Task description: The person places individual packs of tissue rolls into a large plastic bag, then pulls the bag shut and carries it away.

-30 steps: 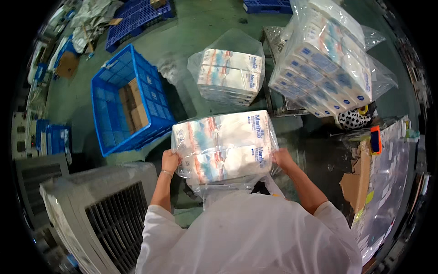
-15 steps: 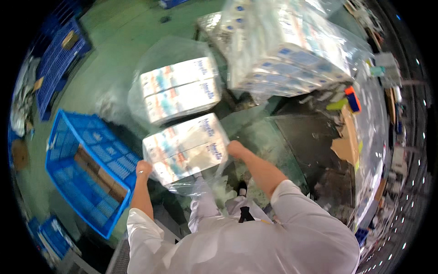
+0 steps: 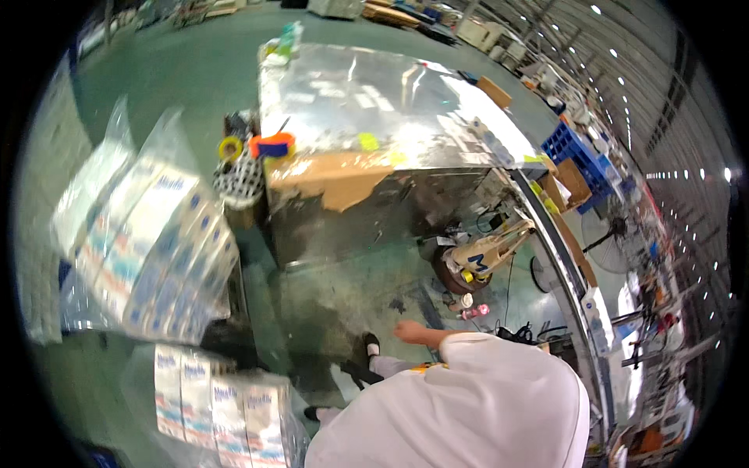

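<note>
Lower left: 4 tissue packs (image 3: 228, 417) showing side by side, in clear plastic. 1 bigger bagged stack (image 3: 156, 242) beyond them. 2 dark shoes (image 3: 372, 344), 1 metal worktop (image 3: 335, 86) ahead. Right hand (image 3: 408, 332): nothing visible in it, near one shoe, well apart from packs; blurred, can't tell how far open. Left hand out of view, state unknown.

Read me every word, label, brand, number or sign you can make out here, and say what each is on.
I don't quote printed text, but here's where it stands:
Blue lettering: large bagged tissue stack, left.
Blue lettering: lower bagged tissue packs; their smaller print is too blurred to read.
Dark blue letter: tan bag.
Silvery tabletop: pale patches, too blurred to tell if printed.
</note>
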Demonstrator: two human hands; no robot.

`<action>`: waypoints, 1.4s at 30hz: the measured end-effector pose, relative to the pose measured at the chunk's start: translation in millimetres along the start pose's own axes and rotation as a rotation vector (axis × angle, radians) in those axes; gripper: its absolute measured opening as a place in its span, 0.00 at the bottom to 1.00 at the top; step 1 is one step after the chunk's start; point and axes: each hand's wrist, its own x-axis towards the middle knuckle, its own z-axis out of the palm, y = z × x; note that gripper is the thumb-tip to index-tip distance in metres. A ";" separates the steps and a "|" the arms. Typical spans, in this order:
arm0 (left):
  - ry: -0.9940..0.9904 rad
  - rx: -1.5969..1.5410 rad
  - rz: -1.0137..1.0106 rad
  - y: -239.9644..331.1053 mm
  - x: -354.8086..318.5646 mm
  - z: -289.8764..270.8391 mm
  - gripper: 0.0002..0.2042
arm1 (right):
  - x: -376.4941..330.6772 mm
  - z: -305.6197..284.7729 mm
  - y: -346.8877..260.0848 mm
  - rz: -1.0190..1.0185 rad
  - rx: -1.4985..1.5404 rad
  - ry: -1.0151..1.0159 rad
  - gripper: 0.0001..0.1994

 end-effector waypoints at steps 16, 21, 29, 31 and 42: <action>-0.933 -0.807 0.861 621.8 -86.6 -235.2 0.05 | 72.1 -90.1 236.6 0.268 1.041 0.360 0.09; -0.949 -0.704 1.176 787.8 -176.4 -329.7 0.04 | 77.7 -165.2 302.1 0.537 1.698 0.540 0.08; -1.019 -0.783 1.283 1012.2 -265.3 -382.3 0.06 | 74.7 -262.6 431.1 0.912 1.850 1.050 0.04; -1.004 -0.660 1.393 1048.0 -286.9 -398.7 0.07 | 88.0 -285.7 463.7 0.924 1.755 1.193 0.04; -1.137 -0.650 1.318 1199.6 -390.2 -419.0 0.07 | 151.0 -463.1 759.1 0.957 0.464 1.516 0.18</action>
